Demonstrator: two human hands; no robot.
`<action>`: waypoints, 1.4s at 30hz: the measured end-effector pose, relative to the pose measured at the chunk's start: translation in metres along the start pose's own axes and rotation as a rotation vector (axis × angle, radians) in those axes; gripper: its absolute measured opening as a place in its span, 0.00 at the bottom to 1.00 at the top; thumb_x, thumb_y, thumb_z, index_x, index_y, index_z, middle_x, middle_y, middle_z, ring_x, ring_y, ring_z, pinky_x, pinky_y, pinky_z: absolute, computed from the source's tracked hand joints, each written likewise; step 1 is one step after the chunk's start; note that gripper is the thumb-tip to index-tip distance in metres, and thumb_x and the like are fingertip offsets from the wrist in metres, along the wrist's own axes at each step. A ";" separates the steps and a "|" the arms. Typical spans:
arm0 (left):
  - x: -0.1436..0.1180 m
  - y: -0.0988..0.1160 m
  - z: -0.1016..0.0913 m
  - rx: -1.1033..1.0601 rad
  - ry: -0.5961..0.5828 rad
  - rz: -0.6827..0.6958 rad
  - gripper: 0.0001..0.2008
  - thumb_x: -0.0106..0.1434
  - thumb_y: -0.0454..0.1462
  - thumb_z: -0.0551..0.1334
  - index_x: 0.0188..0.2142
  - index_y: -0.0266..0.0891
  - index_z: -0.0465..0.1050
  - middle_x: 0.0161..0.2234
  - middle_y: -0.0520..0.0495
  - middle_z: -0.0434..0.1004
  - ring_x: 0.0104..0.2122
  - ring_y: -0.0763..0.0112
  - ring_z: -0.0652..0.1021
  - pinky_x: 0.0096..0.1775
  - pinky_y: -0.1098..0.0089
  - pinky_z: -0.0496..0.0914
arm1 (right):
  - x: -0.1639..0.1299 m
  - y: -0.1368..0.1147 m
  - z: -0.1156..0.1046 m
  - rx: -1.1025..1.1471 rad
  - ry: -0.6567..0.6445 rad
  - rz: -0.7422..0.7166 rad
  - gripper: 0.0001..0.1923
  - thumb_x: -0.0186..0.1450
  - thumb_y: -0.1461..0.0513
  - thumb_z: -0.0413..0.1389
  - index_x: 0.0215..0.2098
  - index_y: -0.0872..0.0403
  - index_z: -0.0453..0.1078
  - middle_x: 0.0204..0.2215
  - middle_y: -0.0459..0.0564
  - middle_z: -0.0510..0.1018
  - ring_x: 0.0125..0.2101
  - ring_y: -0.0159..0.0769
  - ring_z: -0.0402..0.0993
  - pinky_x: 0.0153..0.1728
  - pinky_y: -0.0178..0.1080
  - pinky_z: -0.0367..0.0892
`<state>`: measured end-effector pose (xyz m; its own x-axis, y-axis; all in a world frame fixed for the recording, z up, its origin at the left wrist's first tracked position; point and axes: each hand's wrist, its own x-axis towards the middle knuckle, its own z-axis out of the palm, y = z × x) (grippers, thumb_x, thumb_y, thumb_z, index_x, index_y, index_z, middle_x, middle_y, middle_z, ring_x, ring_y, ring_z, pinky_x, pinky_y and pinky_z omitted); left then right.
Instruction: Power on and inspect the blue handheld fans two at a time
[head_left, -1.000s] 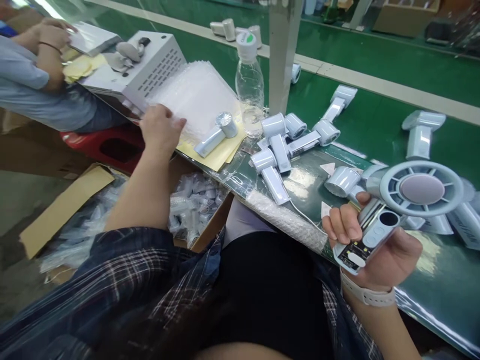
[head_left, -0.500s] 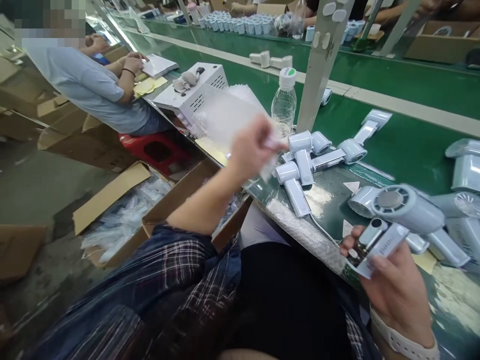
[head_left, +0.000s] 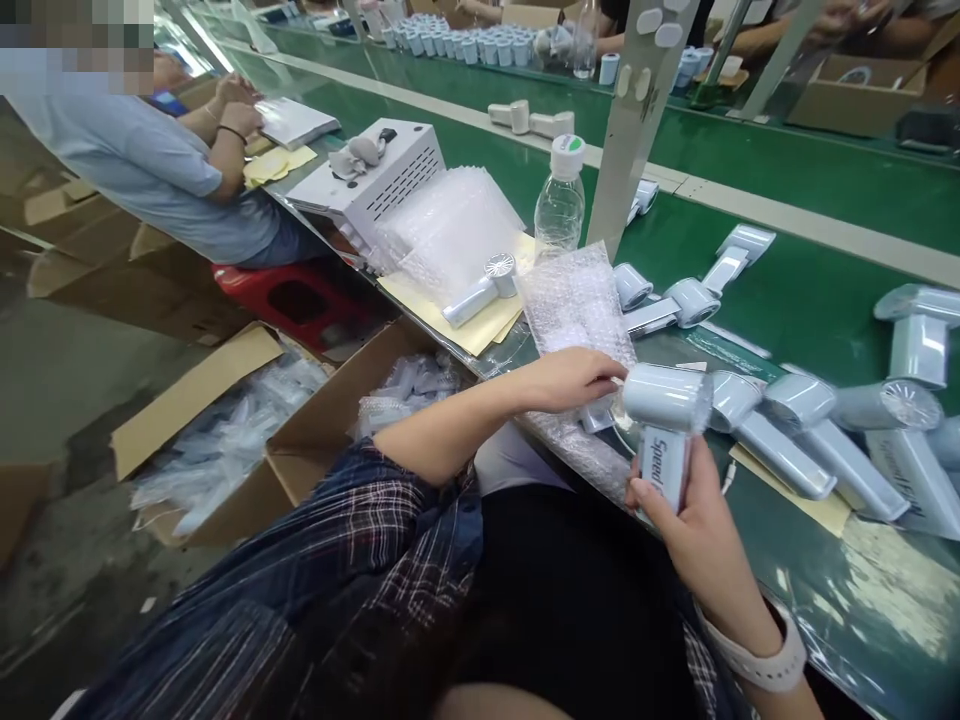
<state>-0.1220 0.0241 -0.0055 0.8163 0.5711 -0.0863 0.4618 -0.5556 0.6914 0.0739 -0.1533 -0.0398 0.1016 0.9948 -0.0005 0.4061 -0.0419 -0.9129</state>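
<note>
My right hand (head_left: 694,515) is wrapped round the handle of a pale blue handheld fan (head_left: 666,400), shaped like a small hair dryer. Its barrel head is up and the lettering on its handle faces me. My left hand (head_left: 562,380) reaches across with fingers stretched out, their tips close to the left end of the fan's head; its thumb is hidden. Just beyond it, a bubble-wrap bag (head_left: 576,295) lies on the bench, partly covering other fans. More pale blue fans (head_left: 799,400) lie to the right of the held one.
A stack of bubble-wrap bags (head_left: 450,220), a plastic bottle (head_left: 561,200) and a white box (head_left: 375,180) stand along the bench. One fan (head_left: 484,290) lies on yellow paper. A metal post (head_left: 634,130) rises ahead. Open cartons (head_left: 281,470) hold wrapped items. A co-worker (head_left: 172,170) sits left.
My left hand has come right and down to the held fan; the bubble-wrap bag now lies on the bench. My right hand has moved left and turned the fan, whose handle showed internal parts.
</note>
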 end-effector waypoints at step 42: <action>-0.043 0.033 -0.043 0.625 0.394 0.339 0.22 0.76 0.29 0.48 0.66 0.37 0.66 0.35 0.47 0.77 0.37 0.64 0.74 0.41 0.64 0.65 | 0.024 -0.036 -0.025 0.623 -0.114 0.324 0.24 0.65 0.43 0.67 0.41 0.52 0.69 0.27 0.48 0.79 0.18 0.34 0.73 0.16 0.36 0.68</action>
<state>-0.1565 0.0074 0.0524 0.8187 0.4168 0.3951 0.4145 -0.9050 0.0959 0.0838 -0.1304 0.0033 0.0195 0.9462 -0.3231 -0.2269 -0.3105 -0.9231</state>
